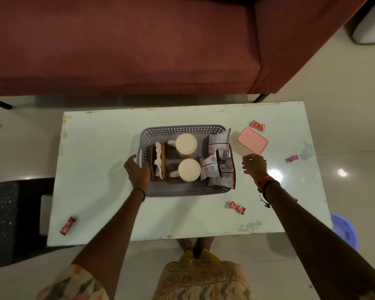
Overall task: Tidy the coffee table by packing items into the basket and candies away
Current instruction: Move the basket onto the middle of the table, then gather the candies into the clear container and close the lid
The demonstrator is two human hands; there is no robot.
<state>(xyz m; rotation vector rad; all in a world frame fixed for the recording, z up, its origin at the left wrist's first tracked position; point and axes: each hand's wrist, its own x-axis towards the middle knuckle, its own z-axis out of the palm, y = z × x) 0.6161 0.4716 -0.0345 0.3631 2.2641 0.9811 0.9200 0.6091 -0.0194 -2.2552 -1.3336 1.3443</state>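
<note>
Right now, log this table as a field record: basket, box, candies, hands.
basket: grey, holds two mugs, napkin holder, snack packets
pink box: lid on, right of basket
loose candies: four on the table, outside the basket
left hand: grips basket's left rim
right hand: near pink box, fingers curled; hold unclear

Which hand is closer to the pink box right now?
Right. The right hand is just beside the pink box, at its near edge; the left hand holds the basket's left rim, the whole basket away.
</note>
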